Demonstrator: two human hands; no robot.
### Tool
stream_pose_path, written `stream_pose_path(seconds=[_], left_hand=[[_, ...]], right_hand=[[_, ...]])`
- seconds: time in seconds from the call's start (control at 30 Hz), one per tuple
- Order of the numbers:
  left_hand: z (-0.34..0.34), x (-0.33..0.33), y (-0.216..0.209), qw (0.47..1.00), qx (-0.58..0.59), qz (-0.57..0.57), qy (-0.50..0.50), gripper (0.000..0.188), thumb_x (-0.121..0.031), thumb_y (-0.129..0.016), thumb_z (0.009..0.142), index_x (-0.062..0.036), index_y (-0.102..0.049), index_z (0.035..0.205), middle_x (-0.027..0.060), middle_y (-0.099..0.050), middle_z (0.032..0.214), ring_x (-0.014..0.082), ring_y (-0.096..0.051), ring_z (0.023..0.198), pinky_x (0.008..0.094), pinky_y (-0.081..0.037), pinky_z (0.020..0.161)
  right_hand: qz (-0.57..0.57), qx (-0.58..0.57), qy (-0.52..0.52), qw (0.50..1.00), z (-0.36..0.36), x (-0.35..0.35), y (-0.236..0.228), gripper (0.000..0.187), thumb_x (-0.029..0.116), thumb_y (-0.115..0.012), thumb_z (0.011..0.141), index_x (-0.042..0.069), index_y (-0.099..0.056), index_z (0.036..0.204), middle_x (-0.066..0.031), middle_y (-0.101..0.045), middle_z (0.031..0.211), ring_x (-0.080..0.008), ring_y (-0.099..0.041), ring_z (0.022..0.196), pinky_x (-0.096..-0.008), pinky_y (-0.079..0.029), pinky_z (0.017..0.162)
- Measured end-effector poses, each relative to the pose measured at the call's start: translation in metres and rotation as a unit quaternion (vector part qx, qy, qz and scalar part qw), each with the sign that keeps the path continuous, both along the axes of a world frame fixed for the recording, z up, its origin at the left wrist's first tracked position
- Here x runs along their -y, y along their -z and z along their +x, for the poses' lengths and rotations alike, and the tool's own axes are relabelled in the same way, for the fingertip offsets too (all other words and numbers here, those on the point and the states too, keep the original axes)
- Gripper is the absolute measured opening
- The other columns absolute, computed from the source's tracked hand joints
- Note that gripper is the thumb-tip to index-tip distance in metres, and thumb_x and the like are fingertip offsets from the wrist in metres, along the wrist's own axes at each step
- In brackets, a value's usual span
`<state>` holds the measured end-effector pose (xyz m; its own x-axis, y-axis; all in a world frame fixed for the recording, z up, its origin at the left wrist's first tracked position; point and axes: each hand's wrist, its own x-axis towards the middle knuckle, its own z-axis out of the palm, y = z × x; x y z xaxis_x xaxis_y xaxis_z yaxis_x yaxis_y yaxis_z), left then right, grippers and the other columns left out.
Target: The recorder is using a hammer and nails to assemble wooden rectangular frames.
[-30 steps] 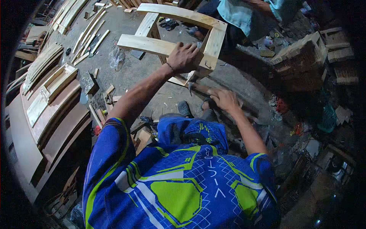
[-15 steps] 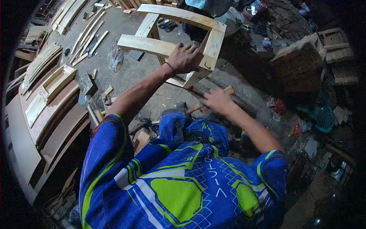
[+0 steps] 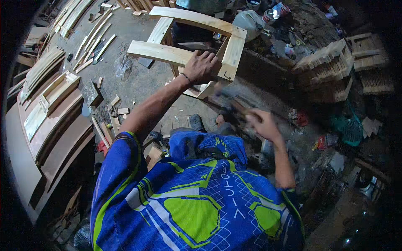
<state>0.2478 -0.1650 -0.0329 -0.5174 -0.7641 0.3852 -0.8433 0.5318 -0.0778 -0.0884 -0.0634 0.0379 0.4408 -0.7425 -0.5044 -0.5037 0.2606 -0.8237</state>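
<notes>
A pale wooden frame (image 3: 169, 54) with a curved top rail stands in front of me. My left hand (image 3: 202, 67) is closed over its near rail, close to the right corner. At that corner a small bent nail (image 3: 227, 76) sticks out of the wood. Just to the right and nearer, my right hand (image 3: 264, 125) grips a hammer (image 3: 239, 105) by its handle. The hammer's head is smeared by motion and lies just below the frame's corner; I cannot tell whether it touches.
Curved panels (image 3: 63, 125) are stacked at left, with thin wooden strips (image 3: 94, 46) beyond. Stacked wooden pieces (image 3: 322, 62) stand at right. Behind the frame are a person's clothes (image 3: 201, 5) and a translucent jug (image 3: 248, 23). Offcuts (image 3: 123, 111) litter the floor.
My right hand has moved right and slightly down, and the hammer's head has swung up toward the frame's corner. My left hand keeps its hold on the frame.
</notes>
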Motion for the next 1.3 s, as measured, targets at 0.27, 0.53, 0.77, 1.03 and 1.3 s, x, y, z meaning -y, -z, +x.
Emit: stream_pose_path(seconds=[0.27, 0.53, 0.77, 1.03, 1.3], left_hand=[[0.003, 0.0, 0.009, 0.999, 0.017, -0.036, -0.005, 0.063, -0.054, -0.074, 0.069, -0.0076, -0.056, 0.108, 0.0079, -0.055, 0.103, 0.0224, -0.053, 0.102, 0.0417, -0.039, 0.084], [0.003, 0.001, 0.011, 0.996, 0.073, -0.03, -0.045, 0.046, -0.04, -0.063, 0.08, -0.0078, -0.056, 0.113, 0.008, -0.054, 0.11, 0.023, -0.051, 0.106, 0.0437, -0.039, 0.087], [0.005, -0.001, 0.004, 0.999, -0.039, -0.015, -0.021, 0.043, -0.036, -0.064, 0.08, -0.0082, -0.056, 0.112, 0.0084, -0.055, 0.102, 0.0244, -0.053, 0.102, 0.0426, -0.039, 0.09], [0.015, 0.003, -0.006, 0.983, -0.091, 0.157, 0.014, 0.096, -0.052, -0.075, 0.073, -0.0043, -0.033, 0.145, 0.0144, -0.051, 0.131, 0.0311, -0.049, 0.12, 0.0442, -0.035, 0.102], [0.024, 0.009, -0.014, 0.815, -0.547, 0.179, 0.061, 0.088, -0.042, -0.062, 0.093, -0.0077, -0.011, 0.155, 0.0232, -0.036, 0.149, 0.0327, -0.034, 0.141, 0.0413, -0.025, 0.117]], right_hand=[[-0.502, 0.157, 0.237, 0.817, 0.0, -0.011, -0.107, 0.03, 0.026, -0.057, 0.098, 0.002, -0.054, 0.116, -0.0122, -0.059, 0.082, -0.0262, -0.056, 0.069, -0.0342, -0.046, 0.059], [-0.353, -0.204, 0.034, 0.913, 0.056, -0.029, 0.006, 0.029, 0.027, -0.054, 0.099, -0.001, -0.05, 0.106, -0.0225, -0.059, 0.069, -0.0431, -0.058, 0.062, -0.0463, -0.043, 0.053], [-0.265, 0.396, 0.319, 0.819, -0.011, -0.023, -0.129, 0.029, 0.029, -0.046, 0.101, 0.003, -0.058, 0.105, -0.0141, -0.059, 0.088, -0.0244, -0.058, 0.071, -0.0375, -0.05, 0.062], [-0.394, -0.175, 0.115, 0.895, 0.043, -0.013, -0.06, 0.035, 0.035, -0.047, 0.101, 0.001, -0.057, 0.104, -0.0224, -0.061, 0.085, -0.0413, -0.06, 0.075, -0.0483, -0.049, 0.064], [-0.426, -0.1, 0.227, 0.87, -0.016, -0.021, -0.012, 0.037, 0.039, -0.048, 0.101, 0.002, -0.053, 0.095, -0.0117, -0.057, 0.079, -0.0278, -0.058, 0.07, -0.0432, -0.047, 0.063]])
